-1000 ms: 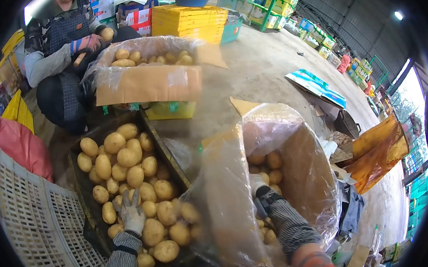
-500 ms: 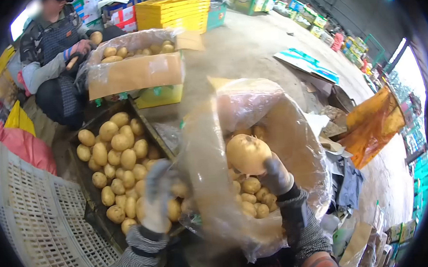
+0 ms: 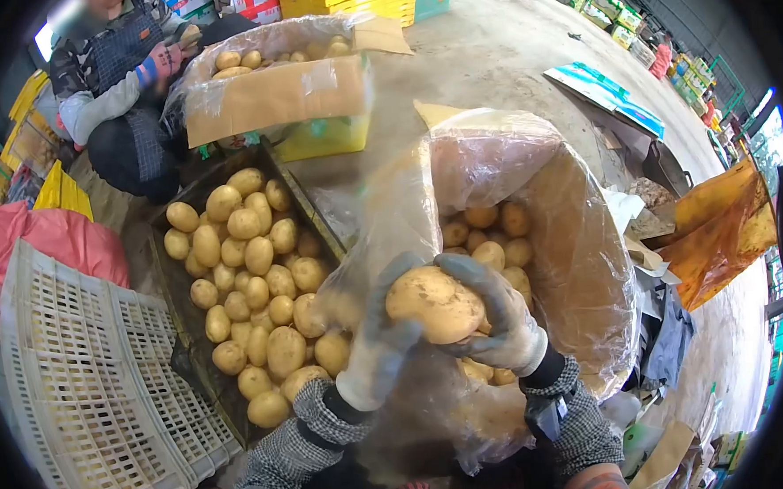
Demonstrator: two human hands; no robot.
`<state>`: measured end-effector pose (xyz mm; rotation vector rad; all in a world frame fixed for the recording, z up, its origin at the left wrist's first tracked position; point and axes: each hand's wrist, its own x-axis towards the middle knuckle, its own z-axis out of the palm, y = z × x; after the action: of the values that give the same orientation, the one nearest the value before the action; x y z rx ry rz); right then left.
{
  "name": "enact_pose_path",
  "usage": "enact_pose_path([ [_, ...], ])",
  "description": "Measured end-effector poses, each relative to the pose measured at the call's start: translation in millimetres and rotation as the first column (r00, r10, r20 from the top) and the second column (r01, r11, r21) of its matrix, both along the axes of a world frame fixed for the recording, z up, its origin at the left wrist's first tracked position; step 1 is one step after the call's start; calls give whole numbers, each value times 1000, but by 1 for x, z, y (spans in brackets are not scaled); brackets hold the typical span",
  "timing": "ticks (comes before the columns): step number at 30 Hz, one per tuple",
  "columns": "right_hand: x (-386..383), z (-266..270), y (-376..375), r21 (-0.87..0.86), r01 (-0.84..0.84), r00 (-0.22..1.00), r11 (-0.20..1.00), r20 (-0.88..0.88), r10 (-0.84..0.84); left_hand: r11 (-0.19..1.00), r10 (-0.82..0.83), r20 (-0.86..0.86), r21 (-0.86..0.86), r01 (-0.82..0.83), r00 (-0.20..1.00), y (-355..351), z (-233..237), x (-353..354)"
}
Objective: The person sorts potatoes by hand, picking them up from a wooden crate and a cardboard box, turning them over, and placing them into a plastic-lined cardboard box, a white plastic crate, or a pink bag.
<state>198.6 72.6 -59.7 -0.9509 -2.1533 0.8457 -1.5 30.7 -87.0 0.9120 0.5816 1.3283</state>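
Potato [image 3: 434, 302], one large pale one, is held between both gloved hands just above the near edge of the lined carton [image 3: 572, 235]. The left hand [image 3: 375, 347] cups its left side, grip curled round it with the fingers spread. The right hand [image 3: 500, 314] wraps it from the right and below, grip closed on the potato. Inside the carton, beyond the hands, lie more potatoes [image 3: 489, 239].

The carton's clear plastic liner [image 3: 484, 155] billows up above the rim. A loose fold of it stands between the carton and the black tray [image 3: 305, 205] on the left, veiling part of the left hand. The tray is heaped with loose tubers [image 3: 252, 278]. Just left of it lies a white slatted crate [image 3: 71, 376], with a red sack [image 3: 51, 245] behind.

Beyond the tray stands a second carton [image 3: 277, 95], also lined and full. Beside it sits another person [image 3: 113, 91], one gloved hand [image 3: 162, 62] near its far corner. An orange bag [image 3: 718, 227] lies on the concrete floor [image 3: 488, 53] to the right.
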Motion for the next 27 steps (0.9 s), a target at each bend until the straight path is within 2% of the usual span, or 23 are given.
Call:
enact_pose_path([
  [2,0,-3,2,51,-28,1000,998,2,28,998,-11,106,-66,18,994,1,0,1],
  [3,-2,-5,2,30,-52,996,998,-65,54,995,-12,159,-99,28,987,1,0,1],
  [6,-6,-5,3,-41,-123,962,992,-252,109,999,40,25,-7,-40,999,-4,-6,-1],
  [8,-5,-4,1,-105,-167,929,980,-351,121,998,57,31,24,-58,998,-4,-5,-1],
  [10,1,-13,7,-125,-310,829,943,-522,203,997,72,75,34,-75,995,-3,-2,-2],
  [12,3,-13,7,-175,-295,806,939,-574,146,996,77,149,25,-81,986,-1,6,-4],
  [14,3,-1,1,-267,-116,862,957,-505,-37,993,119,166,4,-121,979,-3,9,-3],
  [18,-6,0,2,-107,-68,984,992,-174,49,994,81,142,-82,-70,987,-6,-3,-11],
  [19,-7,11,-1,-107,-23,990,994,-143,7,993,32,33,-112,-28,999,-6,-8,-16],
  [20,-5,11,-3,-219,8,990,976,-137,-38,989,-19,-73,-146,8,997,-7,-12,-21],
  [22,-1,11,-4,-423,61,987,904,-112,-119,984,-99,-153,-164,73,983,-6,-5,-20],
  [23,-4,4,-6,-497,90,948,863,-224,-228,983,-129,-131,-149,109,983,-7,4,-16],
  [26,-3,-9,0,-292,296,925,909,-148,-349,971,-188,-49,-163,178,981,-7,7,-9],
  [27,-9,4,-2,-454,284,892,844,-198,-407,965,-201,-20,-176,195,979,-7,6,-8],
])
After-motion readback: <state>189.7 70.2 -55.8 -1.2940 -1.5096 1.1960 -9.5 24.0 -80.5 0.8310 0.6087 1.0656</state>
